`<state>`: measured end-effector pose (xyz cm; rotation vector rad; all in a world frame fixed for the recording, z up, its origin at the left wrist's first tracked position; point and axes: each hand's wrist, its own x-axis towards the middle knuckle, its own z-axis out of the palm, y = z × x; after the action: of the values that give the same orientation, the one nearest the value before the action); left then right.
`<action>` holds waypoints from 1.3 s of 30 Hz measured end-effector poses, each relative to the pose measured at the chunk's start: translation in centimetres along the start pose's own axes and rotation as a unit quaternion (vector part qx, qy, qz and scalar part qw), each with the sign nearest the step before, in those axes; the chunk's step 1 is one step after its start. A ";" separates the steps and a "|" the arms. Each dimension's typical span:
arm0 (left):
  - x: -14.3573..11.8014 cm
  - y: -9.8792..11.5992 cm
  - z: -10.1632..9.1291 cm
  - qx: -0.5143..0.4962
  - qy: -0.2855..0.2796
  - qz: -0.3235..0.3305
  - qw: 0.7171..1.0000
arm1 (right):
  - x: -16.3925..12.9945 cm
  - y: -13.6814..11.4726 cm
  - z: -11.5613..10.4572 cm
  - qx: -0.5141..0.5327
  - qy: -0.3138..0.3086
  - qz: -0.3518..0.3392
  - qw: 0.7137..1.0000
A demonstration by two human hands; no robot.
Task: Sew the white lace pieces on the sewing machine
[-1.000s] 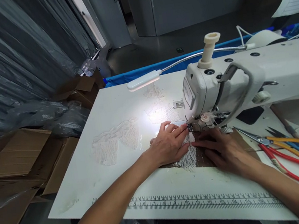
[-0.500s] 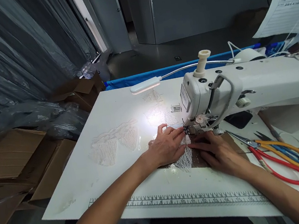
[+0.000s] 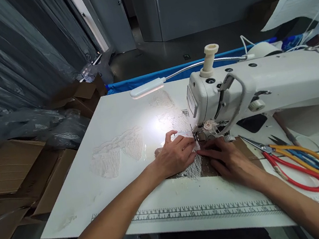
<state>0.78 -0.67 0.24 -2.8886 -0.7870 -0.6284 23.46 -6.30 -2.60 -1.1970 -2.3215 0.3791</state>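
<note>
Lace piece (image 3: 195, 165) on brown backing (image 3: 207, 167), flat on table (image 3: 134, 111), just below presser foot of sewing machine (image 3: 262, 84). L hand (image 3: 174, 156) at 9 o'clock of needle, fingers together, pressed flat on lace. R hand (image 3: 228, 161) at 4 o'clock, fingers flat, tips on lace edge. Prob. light, limp, snag-prone; hold via flat palms near needle. Scissors (image 3: 294, 163) at 3 o'clock.

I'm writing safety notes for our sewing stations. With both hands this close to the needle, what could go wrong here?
1. The left hand and right hand lie flat on the lace piece, fingertips right at the presser foot; a slip could likely bring a finger under the needle.
2. The scissors lie open-bladed beside the right forearm; a sideways move might brush them.
</note>
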 end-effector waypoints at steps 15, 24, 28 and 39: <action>-0.1 0.2 -0.9 0.006 -0.059 0.013 0.998 | -0.1 0.4 0.3 -0.038 0.018 -0.022 0.999; -0.1 0.1 -1.2 0.007 -0.090 0.008 0.996 | 0.1 -0.2 0.4 -0.053 0.037 -0.021 0.998; 0.0 0.3 -1.3 0.013 -0.101 -0.002 0.995 | 0.2 -0.4 0.5 -0.059 0.038 -0.013 0.997; 0.5 0.7 -1.0 0.032 -0.117 -0.041 0.992 | 0.1 0.2 1.2 -0.081 0.033 0.003 0.996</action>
<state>1.19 -1.26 1.34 -2.9170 -0.9402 -0.2649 22.92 -6.12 -3.72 -1.2721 -2.3277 0.1516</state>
